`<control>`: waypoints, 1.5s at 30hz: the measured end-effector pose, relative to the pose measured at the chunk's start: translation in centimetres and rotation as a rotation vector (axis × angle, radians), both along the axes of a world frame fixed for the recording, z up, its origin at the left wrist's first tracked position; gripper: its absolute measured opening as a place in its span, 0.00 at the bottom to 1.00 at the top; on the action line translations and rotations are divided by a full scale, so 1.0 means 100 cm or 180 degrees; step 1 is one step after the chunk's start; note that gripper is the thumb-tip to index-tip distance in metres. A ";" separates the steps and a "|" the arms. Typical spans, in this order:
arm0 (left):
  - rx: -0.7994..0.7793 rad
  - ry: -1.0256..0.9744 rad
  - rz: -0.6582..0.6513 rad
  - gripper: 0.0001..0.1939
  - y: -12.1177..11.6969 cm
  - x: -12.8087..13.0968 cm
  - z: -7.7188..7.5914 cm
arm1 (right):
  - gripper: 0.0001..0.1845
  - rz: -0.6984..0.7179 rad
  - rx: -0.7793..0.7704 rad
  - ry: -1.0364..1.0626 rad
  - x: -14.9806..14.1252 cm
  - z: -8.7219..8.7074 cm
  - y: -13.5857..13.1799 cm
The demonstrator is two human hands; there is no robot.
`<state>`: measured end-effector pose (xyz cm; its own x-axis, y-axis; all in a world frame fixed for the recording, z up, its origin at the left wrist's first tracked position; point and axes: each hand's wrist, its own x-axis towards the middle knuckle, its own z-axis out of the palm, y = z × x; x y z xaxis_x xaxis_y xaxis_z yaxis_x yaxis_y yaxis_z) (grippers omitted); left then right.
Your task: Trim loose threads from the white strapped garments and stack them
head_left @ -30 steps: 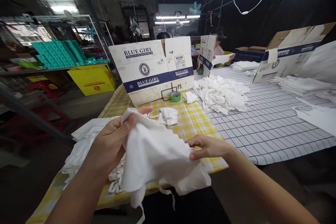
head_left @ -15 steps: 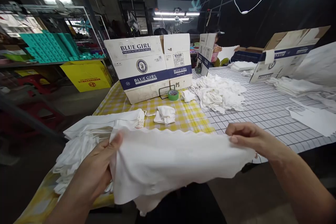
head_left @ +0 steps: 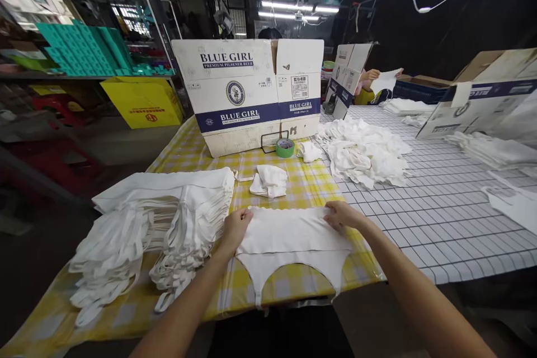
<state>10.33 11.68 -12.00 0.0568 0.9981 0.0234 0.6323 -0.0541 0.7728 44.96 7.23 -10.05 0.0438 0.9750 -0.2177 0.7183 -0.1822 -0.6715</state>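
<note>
A white strappy camisole top (head_left: 293, 235) lies flat on the yellow checked tablecloth, its wavy hem away from me and its thin straps hanging over the near edge. My left hand (head_left: 235, 228) is closed on its far left corner, thumb and fingers pinching the hem. At the far right corner, my right hand (head_left: 342, 216) grips the cloth with bent fingers. Left of my left hand is a thick stack of white camisoles (head_left: 168, 184), straps dangling toward me. A small folded white cloth (head_left: 271, 180) rests just beyond the top.
A Blue Girl carton (head_left: 247, 95) stands at the back, with green tape (head_left: 285, 148) before it. A heap of white garments (head_left: 364, 154) lies on the grid-patterned cloth (head_left: 423, 201). Beyond, a co-worker's hands (head_left: 371, 74) hold a white piece. A yellow box (head_left: 142, 102) sits left.
The camisole, held up and stretched between both hands before, is now lowered and spread flat on the tablecloth. Both hands have moved away from me and closer together.
</note>
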 end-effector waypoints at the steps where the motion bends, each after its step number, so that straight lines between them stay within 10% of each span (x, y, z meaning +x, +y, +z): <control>1: 0.0003 -0.0001 -0.0016 0.14 0.000 -0.002 -0.001 | 0.11 -0.0024 0.0051 -0.0049 0.002 -0.003 -0.002; 16: 0.0344 0.1075 0.0135 0.20 0.012 0.015 0.001 | 0.14 -0.0769 0.0928 -0.0972 0.000 -0.014 0.013; 21: 0.1324 0.1993 -0.0949 0.25 -0.015 0.012 -0.002 | 0.26 -0.0289 0.1293 -0.1616 -0.018 -0.032 -0.027; 27: 0.1039 0.2238 -0.1683 0.25 -0.024 -0.010 -0.021 | 0.26 0.0193 0.0771 -0.1809 0.006 -0.044 -0.065; 33: 0.0989 0.2550 -0.1339 0.25 -0.032 -0.018 -0.017 | 0.15 -0.1034 0.1455 -0.0724 0.003 -0.026 -0.149; 38: 0.1188 0.2367 -0.1279 0.24 -0.040 0.024 -0.008 | 0.12 -0.1464 0.0900 0.0499 -0.049 -0.063 -0.230; 45: 0.1318 0.1667 -0.2412 0.30 -0.048 0.117 -0.009 | 0.27 -0.1969 -0.0152 0.2479 -0.104 -0.087 -0.208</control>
<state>22.02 6.89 -12.86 0.7751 0.6137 0.1503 0.5744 -0.7835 0.2370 34.52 -13.52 -18.71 0.3696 0.8184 -0.4401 -0.1504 -0.4147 -0.8974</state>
